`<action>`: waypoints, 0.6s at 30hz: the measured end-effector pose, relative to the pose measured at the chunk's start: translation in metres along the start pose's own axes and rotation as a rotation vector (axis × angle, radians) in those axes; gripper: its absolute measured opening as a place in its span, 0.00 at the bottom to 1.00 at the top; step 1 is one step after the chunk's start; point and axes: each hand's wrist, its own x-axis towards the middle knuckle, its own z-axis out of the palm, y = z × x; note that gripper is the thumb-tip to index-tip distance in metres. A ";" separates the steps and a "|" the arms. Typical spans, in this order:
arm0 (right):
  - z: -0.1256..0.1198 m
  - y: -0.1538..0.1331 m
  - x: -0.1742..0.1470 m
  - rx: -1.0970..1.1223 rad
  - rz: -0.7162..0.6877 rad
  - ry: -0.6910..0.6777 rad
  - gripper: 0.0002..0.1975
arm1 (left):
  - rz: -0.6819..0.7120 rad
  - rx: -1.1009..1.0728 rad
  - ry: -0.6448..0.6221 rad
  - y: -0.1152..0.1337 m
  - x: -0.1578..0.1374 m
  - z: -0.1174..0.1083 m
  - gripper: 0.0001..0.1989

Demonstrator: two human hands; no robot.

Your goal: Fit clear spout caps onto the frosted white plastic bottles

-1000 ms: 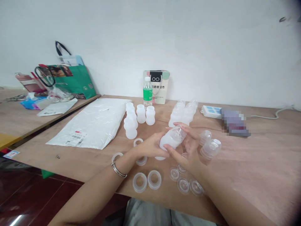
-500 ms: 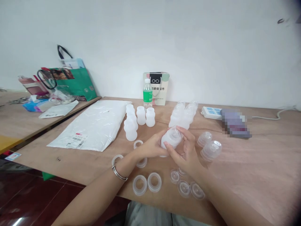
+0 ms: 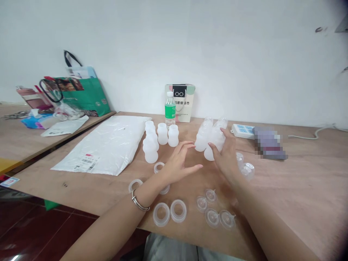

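My right hand [image 3: 227, 156] is wrapped round a frosted white baby bottle [image 3: 209, 154] with a clear domed cap, thumb in front and index finger behind. It is at the near end of a group of capped bottles [image 3: 201, 142]. My left hand [image 3: 178, 164] is open, palm facing right, holding nothing, its fingertips near that group. Left of it stand several uncapped bottles [image 3: 151, 156]. Translucent collar rings [image 3: 178, 219] lie on the table around my left forearm. Several clear silicone teats [image 3: 212, 217] lie between my forearms. Clear dome caps [image 3: 248, 172] are partly hidden behind my right wrist.
A white plastic mailing bag [image 3: 106, 145] lies flat at the left. A water bottle [image 3: 170, 111] and a paper bag [image 3: 187, 108] stand by the wall. At the right are a power strip [image 3: 241, 131] and a blurred-out object [image 3: 270, 143]. A green bag [image 3: 95, 98] stands on the left table.
Both hands were round the capped bottle at the middle. My right hand has carried it forward and right to the capped group; my left hand has let go and opened.
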 end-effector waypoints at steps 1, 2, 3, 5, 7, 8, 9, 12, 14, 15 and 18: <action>-0.001 0.000 0.000 -0.008 0.002 -0.025 0.32 | 0.004 0.010 -0.006 0.000 0.000 0.000 0.26; -0.002 -0.001 -0.001 -0.015 0.003 -0.054 0.34 | 0.009 0.019 -0.012 0.000 0.000 -0.001 0.25; -0.004 -0.002 -0.001 -0.024 0.001 -0.083 0.36 | 0.014 0.027 -0.018 0.000 0.000 -0.001 0.24; -0.006 -0.004 -0.002 -0.053 0.010 -0.137 0.37 | 0.024 0.038 -0.026 0.000 0.000 -0.002 0.22; -0.008 -0.005 -0.003 -0.086 0.054 -0.176 0.36 | 0.031 0.045 -0.025 0.000 0.001 -0.003 0.21; -0.008 -0.006 -0.003 -0.098 0.084 -0.187 0.36 | 0.032 0.047 -0.021 0.000 0.001 -0.003 0.21; -0.008 -0.006 -0.003 -0.105 0.114 -0.198 0.36 | 0.034 0.049 -0.015 0.000 0.001 -0.004 0.21; -0.007 -0.004 -0.003 -0.113 0.166 -0.228 0.36 | 0.037 0.060 -0.004 0.000 0.002 -0.005 0.20; -0.007 -0.004 -0.003 -0.120 0.132 -0.211 0.37 | 0.044 0.071 0.000 0.000 0.002 -0.005 0.20; -0.007 -0.004 -0.003 -0.128 0.097 -0.188 0.38 | 0.049 0.078 0.003 0.000 0.002 -0.006 0.20; -0.008 -0.009 -0.005 -0.192 0.003 -0.081 0.41 | 0.091 0.100 0.057 0.002 0.003 -0.008 0.17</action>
